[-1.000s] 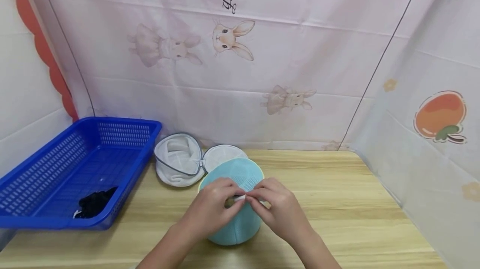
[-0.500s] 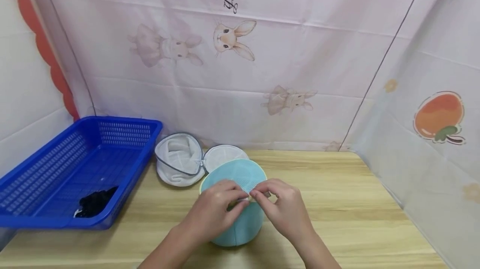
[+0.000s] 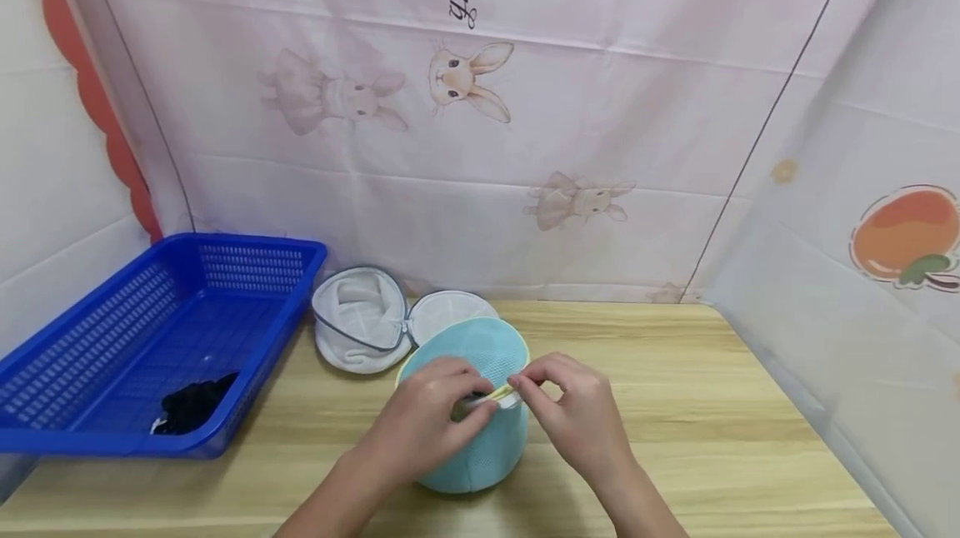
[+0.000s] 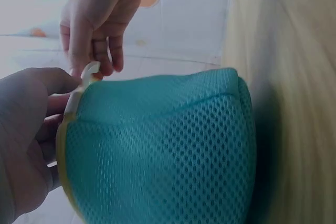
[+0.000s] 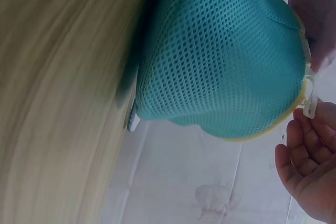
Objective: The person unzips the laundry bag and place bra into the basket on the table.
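One teal mesh bag (image 3: 483, 459) stands on a wooden table (image 3: 712, 421), its yellow-trimmed rim (image 4: 62, 161) gripped by the left hand (image 3: 427, 413). The right hand (image 3: 577, 405) pinches a white tab (image 5: 312, 100) at that edge.

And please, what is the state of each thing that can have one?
Teal mesh bag: standing, rim held in left grip; closure unclear.
White tab: pinched in right grip.
White mesh bag: lid folded open.
Blue basket: upright, open-topped.
Black cloth: bunched up inside basket.
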The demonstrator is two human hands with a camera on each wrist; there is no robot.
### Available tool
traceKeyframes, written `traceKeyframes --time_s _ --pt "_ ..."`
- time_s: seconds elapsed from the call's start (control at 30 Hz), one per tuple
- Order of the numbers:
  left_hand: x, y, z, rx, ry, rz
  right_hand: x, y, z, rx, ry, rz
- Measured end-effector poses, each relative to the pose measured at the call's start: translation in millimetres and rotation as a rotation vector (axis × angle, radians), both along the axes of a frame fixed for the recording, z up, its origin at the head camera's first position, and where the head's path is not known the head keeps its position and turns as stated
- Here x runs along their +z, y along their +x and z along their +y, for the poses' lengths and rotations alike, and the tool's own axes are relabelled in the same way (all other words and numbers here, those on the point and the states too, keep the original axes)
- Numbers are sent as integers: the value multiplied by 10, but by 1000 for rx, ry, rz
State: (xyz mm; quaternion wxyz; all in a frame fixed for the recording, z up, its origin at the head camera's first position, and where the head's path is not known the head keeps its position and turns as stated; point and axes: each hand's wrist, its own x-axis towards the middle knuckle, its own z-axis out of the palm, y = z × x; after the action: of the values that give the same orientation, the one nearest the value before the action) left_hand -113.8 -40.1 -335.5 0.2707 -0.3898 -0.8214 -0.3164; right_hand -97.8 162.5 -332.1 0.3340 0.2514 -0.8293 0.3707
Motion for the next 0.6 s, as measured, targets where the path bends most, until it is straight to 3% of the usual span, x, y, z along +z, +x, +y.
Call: traceKeyframes --time_s 0.17,0.3,0.43,0.6 --pt "-32 17 70 26 -26 65 -4 26 -40 32 19 -25" --pt "-51 11 82 38 -55 103 -6 35 -40 95 30 -111" --pt "-42 10 77 42 -60 92 -18 34 -22 154 34 -153" --pt "-36 18 73 41 -42 69 -33 16 -27 153 48 -138"
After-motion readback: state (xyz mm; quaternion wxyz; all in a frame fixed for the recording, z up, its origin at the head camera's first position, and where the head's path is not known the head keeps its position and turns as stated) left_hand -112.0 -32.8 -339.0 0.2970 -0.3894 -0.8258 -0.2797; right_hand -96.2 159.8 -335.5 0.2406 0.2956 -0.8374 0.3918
